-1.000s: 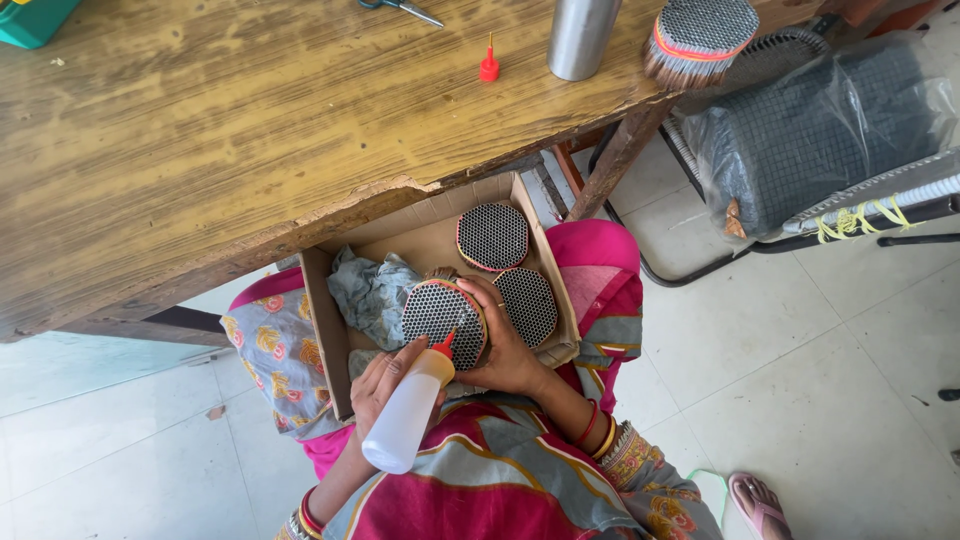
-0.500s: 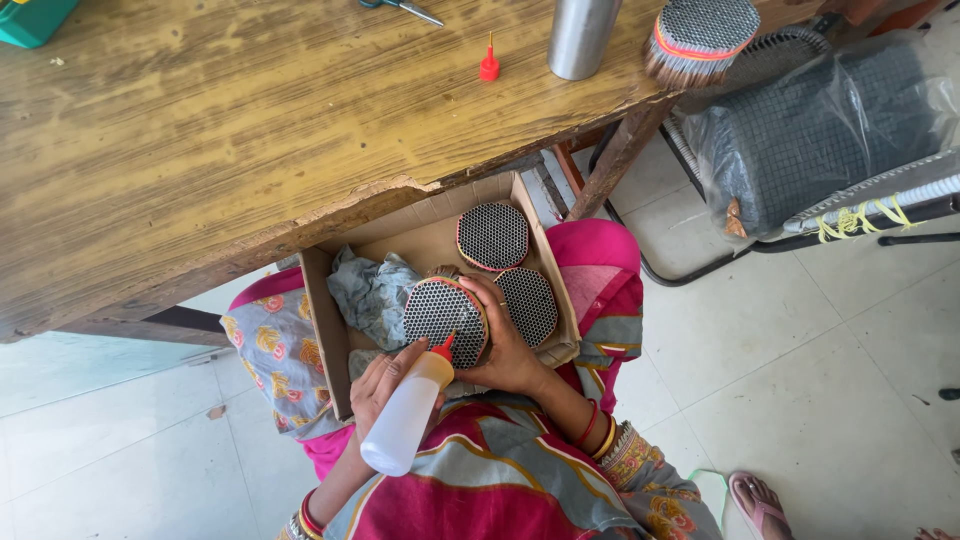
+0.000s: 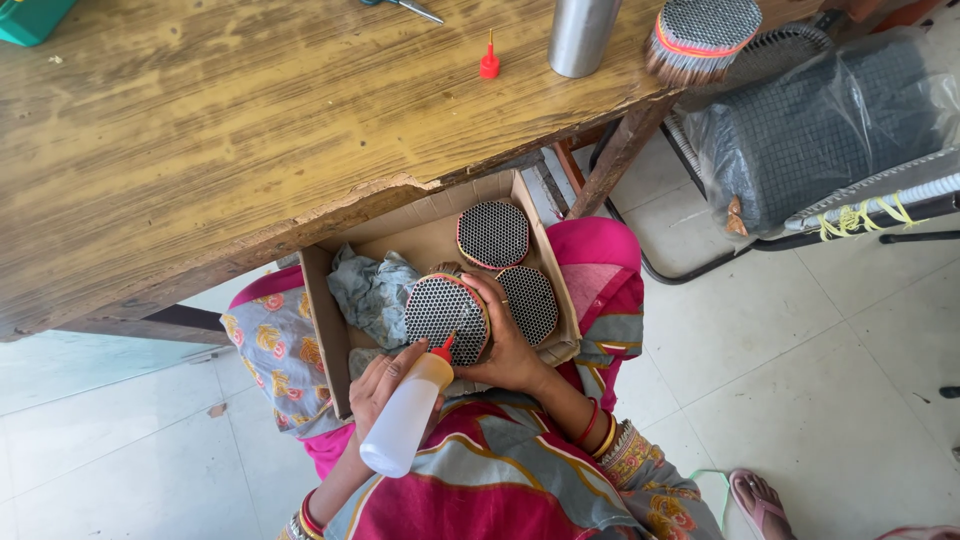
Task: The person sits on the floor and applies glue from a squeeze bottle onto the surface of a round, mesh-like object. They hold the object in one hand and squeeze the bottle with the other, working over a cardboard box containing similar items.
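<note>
My left hand [image 3: 378, 382] grips a white squeeze bottle [image 3: 403, 420] whose red nozzle touches the lower edge of a round black honeycomb-mesh disc [image 3: 443, 315]. My right hand [image 3: 510, 345] holds that disc tilted up by its right rim. Both hands work over an open cardboard box [image 3: 322, 320] resting on my lap. Inside the box lie two more mesh discs, one at the back [image 3: 492, 234] and one beside my right hand [image 3: 530, 300], along with a crumpled grey cloth [image 3: 372, 290].
A worn wooden table [image 3: 250, 130] overhangs the box; on it stand a red nozzle cap [image 3: 489, 62], a steel cylinder [image 3: 582, 35] and a round bristle brush [image 3: 700, 35]. To the right, a chair carries a plastic-wrapped dark mesh bundle [image 3: 830, 125]. A sandalled foot [image 3: 760, 500] rests on the tiled floor.
</note>
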